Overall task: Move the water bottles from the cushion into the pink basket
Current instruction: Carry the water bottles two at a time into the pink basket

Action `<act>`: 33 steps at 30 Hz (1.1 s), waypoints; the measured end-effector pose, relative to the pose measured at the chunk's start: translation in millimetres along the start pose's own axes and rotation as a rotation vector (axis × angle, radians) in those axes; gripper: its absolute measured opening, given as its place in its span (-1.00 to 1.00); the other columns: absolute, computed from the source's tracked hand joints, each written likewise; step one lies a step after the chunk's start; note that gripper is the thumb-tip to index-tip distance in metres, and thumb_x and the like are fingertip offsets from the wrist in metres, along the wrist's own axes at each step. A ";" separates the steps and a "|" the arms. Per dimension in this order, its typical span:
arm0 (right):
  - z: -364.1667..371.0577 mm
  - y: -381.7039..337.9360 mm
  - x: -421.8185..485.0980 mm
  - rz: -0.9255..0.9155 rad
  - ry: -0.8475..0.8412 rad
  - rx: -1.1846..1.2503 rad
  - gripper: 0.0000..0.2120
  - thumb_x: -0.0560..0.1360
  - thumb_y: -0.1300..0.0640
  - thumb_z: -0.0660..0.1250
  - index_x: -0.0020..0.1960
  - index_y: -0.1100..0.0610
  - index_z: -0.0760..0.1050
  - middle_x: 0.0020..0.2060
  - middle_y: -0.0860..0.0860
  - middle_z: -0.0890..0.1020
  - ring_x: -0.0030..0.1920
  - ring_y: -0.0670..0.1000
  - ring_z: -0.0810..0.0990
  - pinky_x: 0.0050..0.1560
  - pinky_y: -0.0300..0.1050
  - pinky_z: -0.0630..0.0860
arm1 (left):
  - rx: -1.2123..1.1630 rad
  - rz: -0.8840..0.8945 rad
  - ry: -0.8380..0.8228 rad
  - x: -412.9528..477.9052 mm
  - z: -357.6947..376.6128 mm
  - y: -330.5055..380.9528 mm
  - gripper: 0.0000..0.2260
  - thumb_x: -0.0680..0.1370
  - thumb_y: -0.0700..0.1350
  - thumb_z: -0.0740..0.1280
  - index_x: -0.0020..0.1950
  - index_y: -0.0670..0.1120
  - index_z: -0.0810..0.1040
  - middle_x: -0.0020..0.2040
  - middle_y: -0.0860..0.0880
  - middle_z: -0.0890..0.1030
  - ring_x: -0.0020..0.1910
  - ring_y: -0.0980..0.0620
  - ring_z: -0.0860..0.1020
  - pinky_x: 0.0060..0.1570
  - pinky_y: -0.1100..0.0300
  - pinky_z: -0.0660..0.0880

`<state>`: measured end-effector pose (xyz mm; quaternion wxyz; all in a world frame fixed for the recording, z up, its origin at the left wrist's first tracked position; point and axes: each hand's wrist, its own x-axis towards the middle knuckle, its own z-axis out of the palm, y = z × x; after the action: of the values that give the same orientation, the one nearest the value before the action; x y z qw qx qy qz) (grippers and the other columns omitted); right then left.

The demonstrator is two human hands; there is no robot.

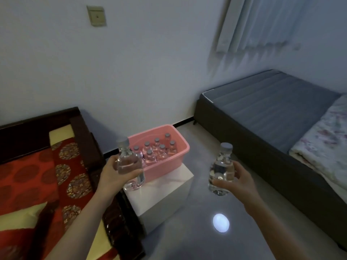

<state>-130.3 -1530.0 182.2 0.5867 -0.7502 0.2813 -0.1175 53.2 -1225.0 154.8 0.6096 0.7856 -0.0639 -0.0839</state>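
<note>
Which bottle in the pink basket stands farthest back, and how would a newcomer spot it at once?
Find the white block between the red-cushioned bench and the grey bed; the pink basket sits on it. Inside stand upright clear bottles with grey caps. The farthest-back bottle is nearest the wall, alone at the rear right of the cluster, its cap highest in view.

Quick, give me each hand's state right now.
Left hand: closed around a clear water bottle, upright.
Right hand: closed around another water bottle, upright.
</note>
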 end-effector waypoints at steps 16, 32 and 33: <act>59.2 1.1 238.8 -0.034 -0.217 -0.061 -0.43 0.17 0.21 0.63 0.09 -0.07 0.49 -0.07 -0.11 0.65 -0.10 -0.15 0.66 -0.32 -0.36 0.52 | -0.001 -0.065 0.189 149.4 37.2 -34.6 -0.47 0.19 -0.14 0.62 0.06 -0.01 0.47 -0.04 0.00 0.64 -0.07 0.05 0.62 -0.12 0.17 0.54; 155.5 71.2 371.1 0.146 -0.464 -0.343 -0.55 0.24 0.30 0.58 0.03 0.10 0.48 -0.15 -0.08 0.61 -0.15 -0.10 0.61 -0.17 -0.29 0.49 | 0.070 -0.171 0.060 228.9 112.2 -124.9 -0.30 0.09 0.06 0.66 0.10 0.25 0.37 0.12 0.20 0.49 0.10 0.37 0.45 0.01 0.48 0.34; 160.9 72.1 377.5 0.167 -0.508 -0.378 -0.55 0.27 0.29 0.57 0.06 0.09 0.45 -0.16 -0.11 0.57 -0.16 -0.12 0.56 -0.21 -0.36 0.46 | 0.093 -0.192 0.061 230.5 115.9 -134.2 -0.29 0.08 0.10 0.65 0.11 0.25 0.38 0.13 0.17 0.49 0.12 0.29 0.46 0.02 0.39 0.36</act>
<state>238.0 -1621.4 10.2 0.4961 -0.8255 0.2034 0.1765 254.1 -1348.2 -15.7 0.5635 0.8177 0.0264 -0.1150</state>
